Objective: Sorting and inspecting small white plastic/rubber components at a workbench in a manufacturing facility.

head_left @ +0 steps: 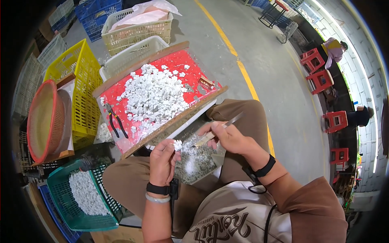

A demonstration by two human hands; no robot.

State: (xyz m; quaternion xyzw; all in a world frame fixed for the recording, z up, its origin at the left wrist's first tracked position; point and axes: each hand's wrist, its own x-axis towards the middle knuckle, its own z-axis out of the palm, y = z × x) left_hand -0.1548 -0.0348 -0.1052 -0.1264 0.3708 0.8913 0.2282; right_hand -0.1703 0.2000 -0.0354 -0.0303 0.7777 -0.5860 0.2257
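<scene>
My left hand (163, 160) pinches a small white piece (177, 145), apparently hard plastic, between thumb and fingertips above my lap. My right hand (231, 138) is closed round a slim knife-like tool (206, 139); a thin metal blade end sticks out beyond the hand, and its pale end points toward the white piece, a little apart from it. Beneath both hands, white crumbs lie scattered over a dark speckled surface (198, 165). Just ahead, a large heap of similar white pieces (156, 95) covers a red board (194, 67) with wooden edges.
Pliers (115, 121) with black-and-yellow handles lie on the board's left. A green basket (60, 194) holding white pieces stands at lower left, below a yellow crate (87, 87) and a red-rimmed sieve (42, 121). Red stools (335, 121) and two people line the right side.
</scene>
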